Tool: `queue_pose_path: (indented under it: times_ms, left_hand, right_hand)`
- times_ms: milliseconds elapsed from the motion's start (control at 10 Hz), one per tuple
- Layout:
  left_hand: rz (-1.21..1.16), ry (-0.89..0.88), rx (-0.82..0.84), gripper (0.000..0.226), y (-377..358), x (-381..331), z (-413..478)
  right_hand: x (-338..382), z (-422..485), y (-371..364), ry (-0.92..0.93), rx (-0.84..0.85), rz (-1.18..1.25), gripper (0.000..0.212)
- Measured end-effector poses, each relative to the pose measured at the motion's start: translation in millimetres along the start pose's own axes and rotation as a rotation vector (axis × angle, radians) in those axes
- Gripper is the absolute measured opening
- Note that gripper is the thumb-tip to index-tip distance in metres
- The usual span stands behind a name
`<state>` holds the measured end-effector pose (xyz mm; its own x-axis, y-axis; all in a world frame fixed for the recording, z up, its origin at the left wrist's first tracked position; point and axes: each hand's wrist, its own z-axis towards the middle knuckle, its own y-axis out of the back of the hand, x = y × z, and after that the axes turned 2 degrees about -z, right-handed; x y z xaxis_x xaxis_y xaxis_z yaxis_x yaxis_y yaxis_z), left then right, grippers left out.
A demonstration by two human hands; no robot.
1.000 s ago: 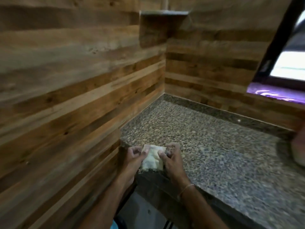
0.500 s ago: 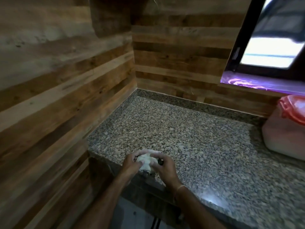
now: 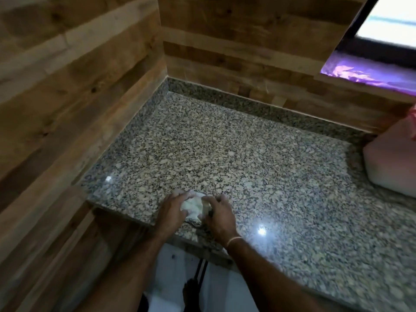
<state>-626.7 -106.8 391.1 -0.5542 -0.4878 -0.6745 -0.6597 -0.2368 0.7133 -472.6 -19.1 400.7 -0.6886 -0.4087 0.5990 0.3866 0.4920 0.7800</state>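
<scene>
Head view: saw wadded pale cloth (image 3: 194,204) at near edge of granite counter (image 3: 247,154), gripped in curled fingers of left hand (image 3: 172,209) at nine o'clock and right hand (image 3: 219,216) at three, equally near.

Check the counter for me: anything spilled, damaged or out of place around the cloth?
Nothing spilled or damaged shows. The cloth is bunched between the left hand and right hand at the near edge of the counter, with a dark, seemingly frayed bit trailing from its near side. The tub at the right sits flat.
</scene>
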Motion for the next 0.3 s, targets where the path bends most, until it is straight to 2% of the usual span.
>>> queue_pose_path:
  times_ms: [100,300]
  left_hand:
    - [0.084,-0.039,0.007,0.054,0.2,3.8,7.2]
    - [0.121,-0.054,-0.054,0.054,2.6,-4.4,12.6]
  right_hand:
    - [-0.5,2.7,2.7,0.015,-0.015,-0.053,0.060]
    - [-13.9,-3.0,17.7,-0.006,-0.075,0.033,0.058]
